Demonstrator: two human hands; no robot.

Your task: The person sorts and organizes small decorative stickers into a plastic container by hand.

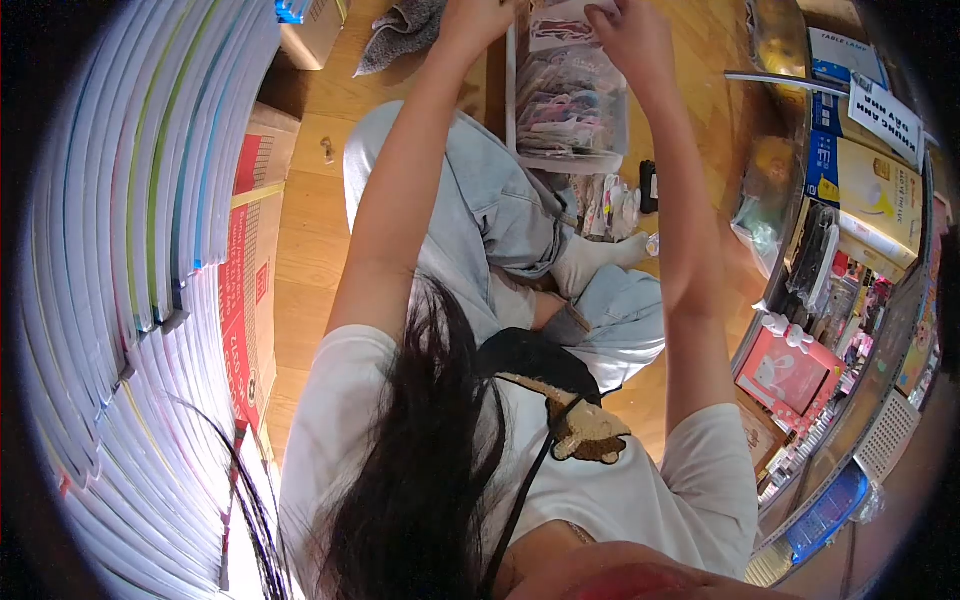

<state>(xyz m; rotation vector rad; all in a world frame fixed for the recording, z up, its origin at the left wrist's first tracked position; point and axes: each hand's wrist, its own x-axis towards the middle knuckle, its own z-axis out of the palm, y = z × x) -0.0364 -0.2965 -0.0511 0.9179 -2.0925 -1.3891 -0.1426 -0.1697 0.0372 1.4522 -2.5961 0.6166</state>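
A clear plastic bin (570, 162) stands on the floor in front of my crossed legs. It is full of small clear packets (570, 95) with pink, white and dark contents. My right hand (635, 40) is over the bin's far right side, fingers curled at the edge of a flat red-and-white packet (562, 34); the top border cuts off part of the grip. At the bin's far left, my left hand (478, 18) is partly out of frame, its fingers hidden. More small packets (606, 207) lie between the bin and my foot.
Tall stacks of paper or notebooks (130, 200) and a red-and-brown carton (255, 270) line the left. A grey cloth (400, 35) lies at the upper left. On the right, shelves hold a lamp box (878, 200) and a pink frame (788, 372). A black object (649, 187) lies beside the bin.
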